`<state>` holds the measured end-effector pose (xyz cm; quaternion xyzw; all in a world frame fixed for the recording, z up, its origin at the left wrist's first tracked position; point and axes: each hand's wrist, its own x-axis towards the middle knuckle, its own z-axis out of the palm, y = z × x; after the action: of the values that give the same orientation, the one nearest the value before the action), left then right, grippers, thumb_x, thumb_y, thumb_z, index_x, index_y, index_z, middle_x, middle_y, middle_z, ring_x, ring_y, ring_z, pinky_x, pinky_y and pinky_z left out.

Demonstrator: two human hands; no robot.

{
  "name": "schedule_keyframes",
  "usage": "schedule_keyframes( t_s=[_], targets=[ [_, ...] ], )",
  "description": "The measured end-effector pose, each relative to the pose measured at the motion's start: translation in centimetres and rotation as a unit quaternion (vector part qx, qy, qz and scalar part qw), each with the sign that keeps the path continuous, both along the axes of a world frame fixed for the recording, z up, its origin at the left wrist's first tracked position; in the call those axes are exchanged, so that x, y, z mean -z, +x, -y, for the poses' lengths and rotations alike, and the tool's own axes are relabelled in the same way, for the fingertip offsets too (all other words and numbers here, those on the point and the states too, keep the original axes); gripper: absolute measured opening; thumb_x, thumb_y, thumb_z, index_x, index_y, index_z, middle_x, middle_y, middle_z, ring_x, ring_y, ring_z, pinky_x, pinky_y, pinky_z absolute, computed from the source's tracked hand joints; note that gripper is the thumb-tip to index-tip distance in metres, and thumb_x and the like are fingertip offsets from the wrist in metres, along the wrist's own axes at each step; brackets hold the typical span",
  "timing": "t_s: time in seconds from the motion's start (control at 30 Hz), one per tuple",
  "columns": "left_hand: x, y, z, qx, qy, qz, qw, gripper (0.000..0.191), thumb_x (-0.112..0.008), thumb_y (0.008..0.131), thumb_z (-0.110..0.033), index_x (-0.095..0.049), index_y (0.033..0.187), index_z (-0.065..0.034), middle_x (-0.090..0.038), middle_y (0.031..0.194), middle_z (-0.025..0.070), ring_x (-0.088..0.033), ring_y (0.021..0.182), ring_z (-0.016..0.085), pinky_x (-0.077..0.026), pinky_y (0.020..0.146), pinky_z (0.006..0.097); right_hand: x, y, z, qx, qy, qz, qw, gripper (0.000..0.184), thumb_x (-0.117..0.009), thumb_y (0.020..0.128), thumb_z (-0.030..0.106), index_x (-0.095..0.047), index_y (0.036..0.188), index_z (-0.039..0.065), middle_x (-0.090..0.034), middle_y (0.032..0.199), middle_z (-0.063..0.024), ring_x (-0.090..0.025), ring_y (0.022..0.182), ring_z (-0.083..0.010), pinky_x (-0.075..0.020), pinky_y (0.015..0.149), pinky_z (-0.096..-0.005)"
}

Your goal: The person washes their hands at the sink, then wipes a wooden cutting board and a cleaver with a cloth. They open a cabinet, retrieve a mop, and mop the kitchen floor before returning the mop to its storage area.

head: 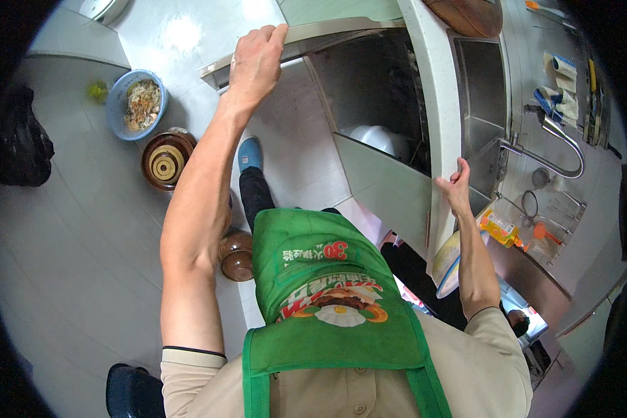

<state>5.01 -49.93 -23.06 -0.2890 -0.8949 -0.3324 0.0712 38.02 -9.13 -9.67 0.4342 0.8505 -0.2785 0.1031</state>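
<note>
My left hand (256,65) is closed over the top edge of a swung-out cabinet door (339,32) under the counter. My right hand (455,193) is at the white countertop (445,125) beside the sink (480,83), its thumb and forefinger apart and nothing held. Whether it rests on the counter edge, I cannot tell. A second pale green cabinet door (392,183) is swung out nearer my body. Between the doors, the dark cabinet interior (368,78) shows, with a white rounded object (379,140) partly hidden inside.
On the floor to the left are a blue basin (116,117) of food scraps, a brown lidded jar (151,175), more brown pottery (236,256) and a black plastic bag (23,141). A faucet (575,157), an orange bottle (501,230) and a bowl (446,266) are at the right.
</note>
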Motion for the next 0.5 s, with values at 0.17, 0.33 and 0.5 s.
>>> schedule_keyframes(
  t_s=[0.17,0.33,0.5],
  targets=[
    [0.2,-0.5,0.0,0.005,-0.009,0.004,1.000,0.036,-0.051,0.089,-0.002,-0.055,0.124,-0.0011,-0.061,0.117,0.0213,-0.060,0.102,0.038,-0.048,0.088,0.0447,0.1,0.1,0.0,-0.005,-0.012,-0.015,1.000,0.092,-0.078,0.066,0.010,-0.029,0.143,0.009,-0.035,0.091,0.0002,-0.041,0.078,-0.0112,-0.0432,0.069,-0.0239],
    [-0.5,-0.7,0.4,0.012,0.004,0.036,0.999,0.036,-0.056,0.088,-0.005,-0.056,0.123,-0.0028,-0.061,0.113,0.0214,-0.060,0.098,0.038,-0.049,0.085,0.0454,0.3,0.3,-0.4,-0.025,0.008,-0.038,0.999,0.092,-0.079,0.063,0.012,-0.032,0.142,0.008,-0.036,0.092,-0.0009,-0.041,0.078,-0.0133,-0.0441,0.073,-0.0265],
    [-2.9,0.1,3.1,-0.030,-0.060,0.144,0.987,0.027,-0.060,0.088,-0.013,-0.064,0.112,-0.0002,-0.066,0.101,0.0213,-0.064,0.091,0.037,-0.050,0.081,0.0451,0.2,0.7,-0.6,-0.029,0.036,-0.036,0.998,0.090,-0.081,0.061,0.014,-0.038,0.140,0.007,-0.040,0.093,-0.0042,-0.044,0.084,-0.0178,-0.0443,0.080,-0.0307]
  ],
)
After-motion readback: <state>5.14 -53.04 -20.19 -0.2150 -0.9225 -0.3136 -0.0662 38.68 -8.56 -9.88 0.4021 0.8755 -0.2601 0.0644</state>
